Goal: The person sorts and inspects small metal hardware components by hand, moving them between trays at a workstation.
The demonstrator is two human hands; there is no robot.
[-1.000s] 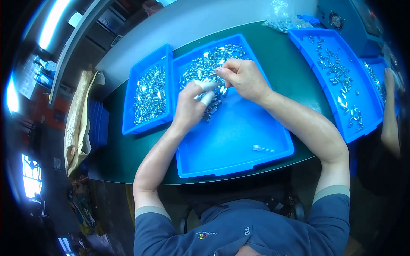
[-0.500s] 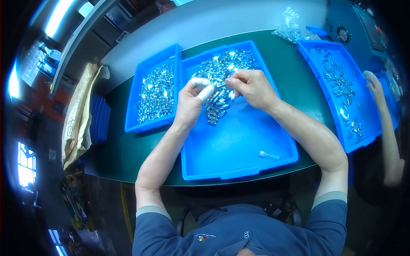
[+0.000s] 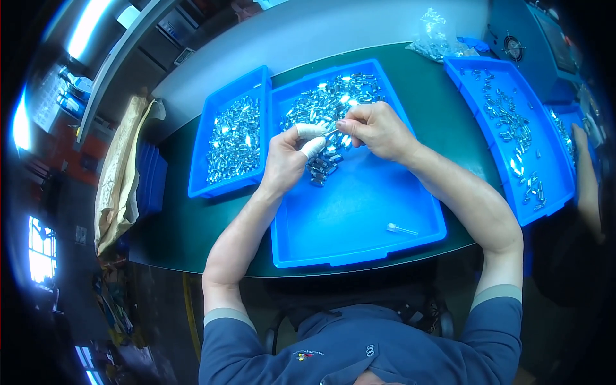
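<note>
A green table (image 3: 436,106) bears blue trays (image 3: 346,221).

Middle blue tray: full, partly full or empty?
The tray is partly full: metal parts heap in its far half, the near half mostly bare.

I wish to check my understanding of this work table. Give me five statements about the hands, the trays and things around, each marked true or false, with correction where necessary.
1. White covers are on fingers of the left hand; none show on the right hand. True.
2. A clear tube-like item lies in the near right part of the middle tray. True.
3. The middle tray's metal parts are heaped at its near edge. False: they are heaped toward its far side.
4. The left tray is red. False: it is blue.
5. A clear bag lies near the far end of the right tray. True.
</note>
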